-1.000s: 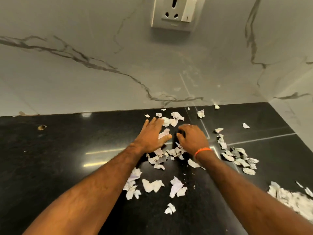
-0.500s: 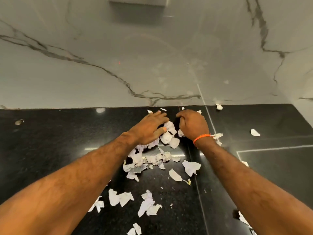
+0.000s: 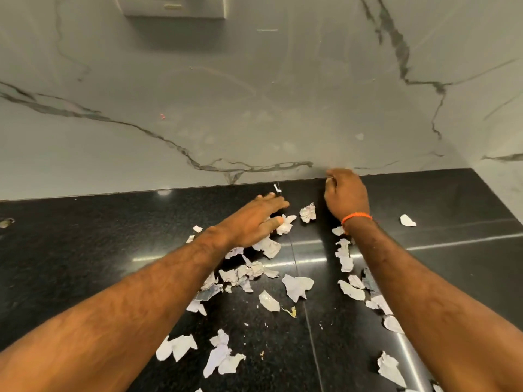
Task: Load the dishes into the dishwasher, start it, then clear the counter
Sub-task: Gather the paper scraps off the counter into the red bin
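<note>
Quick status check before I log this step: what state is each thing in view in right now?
Left hand: fingers straight, resting flat on the scraps.
Right hand: fingers curled at the wall edge; what it holds is hidden.
Paper scraps: torn, scattered loose.
Counter: still littered.
Wall socket: mostly cropped, state unclear.

counter (image 3: 85, 264): glossy black stone | scraps (image 3: 297, 285): crumpled white paper | wall (image 3: 254, 108): smooth veined marble

— Position of scraps? 
— Paper scraps (image 3: 297, 287) lie scattered on the counter (image 3: 85, 250), between and before both hands.
— Behind? 
— The wall (image 3: 254, 108), with a socket plate (image 3: 175, 7) above.
</note>
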Available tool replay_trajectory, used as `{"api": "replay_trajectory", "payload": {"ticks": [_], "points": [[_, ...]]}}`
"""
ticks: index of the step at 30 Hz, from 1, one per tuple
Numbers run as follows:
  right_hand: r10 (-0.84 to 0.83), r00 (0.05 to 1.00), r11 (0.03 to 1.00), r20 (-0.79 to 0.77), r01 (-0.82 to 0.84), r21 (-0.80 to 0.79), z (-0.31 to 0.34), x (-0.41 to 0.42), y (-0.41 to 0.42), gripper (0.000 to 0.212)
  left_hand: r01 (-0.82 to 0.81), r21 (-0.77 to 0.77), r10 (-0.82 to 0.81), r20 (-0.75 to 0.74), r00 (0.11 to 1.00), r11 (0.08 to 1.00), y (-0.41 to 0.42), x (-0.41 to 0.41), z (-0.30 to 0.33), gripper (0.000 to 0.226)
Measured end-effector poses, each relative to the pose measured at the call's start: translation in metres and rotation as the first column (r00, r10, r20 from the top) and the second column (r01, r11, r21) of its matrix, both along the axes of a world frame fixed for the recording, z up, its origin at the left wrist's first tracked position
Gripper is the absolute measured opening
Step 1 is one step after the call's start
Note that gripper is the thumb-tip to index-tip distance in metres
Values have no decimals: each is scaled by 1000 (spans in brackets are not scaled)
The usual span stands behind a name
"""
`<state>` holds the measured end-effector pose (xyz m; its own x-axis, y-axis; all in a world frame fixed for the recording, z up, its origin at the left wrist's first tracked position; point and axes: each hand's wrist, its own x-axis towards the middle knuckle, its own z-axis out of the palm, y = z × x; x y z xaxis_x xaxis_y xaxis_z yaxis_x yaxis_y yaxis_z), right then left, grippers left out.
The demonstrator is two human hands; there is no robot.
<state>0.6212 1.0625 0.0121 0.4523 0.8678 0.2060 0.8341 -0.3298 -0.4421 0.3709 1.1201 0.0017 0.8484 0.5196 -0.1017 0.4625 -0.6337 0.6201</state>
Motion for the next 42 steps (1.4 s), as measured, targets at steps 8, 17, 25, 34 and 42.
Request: {"api": "replay_trajectory", "payload": {"ticks": [8,17,25,34,42], "points": [[353,926,926,-130,-366,-89,-14,-12,-50,33,-168,100,173,-43,984,981,12,38,3,54],[-224,973,965,50,229,-125,-17,94,-100,53,124,69,-131,124,983,990,-42,80,13,43],[262,962,935,-76,-273,-225,-30,39,-118,53,103,232,-30,-296,955,967,-70,99,3,63],[305,903,930,-302,-350,-108,-11,-30,-146,36,42,173,-48,32,998,984,-104,7,39,36],[530,827,819,-184,-556,-141,21,-100,-26,35,-341,255,375,-102,921,905,-70,-100,24,54]]}}
